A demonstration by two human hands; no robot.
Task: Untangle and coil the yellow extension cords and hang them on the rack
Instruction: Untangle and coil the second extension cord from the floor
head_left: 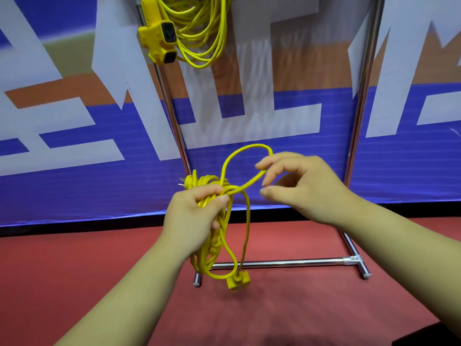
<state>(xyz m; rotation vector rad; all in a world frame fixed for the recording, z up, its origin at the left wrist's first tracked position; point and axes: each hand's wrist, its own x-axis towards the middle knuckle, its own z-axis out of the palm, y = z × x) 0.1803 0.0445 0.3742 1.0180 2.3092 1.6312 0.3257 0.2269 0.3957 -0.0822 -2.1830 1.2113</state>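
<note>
Limp yellow cord point(219, 236) bunched in the left hand point(192, 213), in front of the rack point(279, 263)
The left hand grips the coil's top, fingers curled round the strands; the right hand point(304, 188) is half open, thumb apart, index finger at a free loop point(234, 156), though I cannot tell if it grips. The smooth round cable looks light, soft and springy, likely to slump apart, so hold it at the gathered neck; its blocky socket point(238, 282) dangles low over the red floor point(299, 308)

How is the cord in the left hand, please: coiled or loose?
Mostly coiled: the left hand grips the cord as bundled loops; one loose loop reaches the right hand.
</note>
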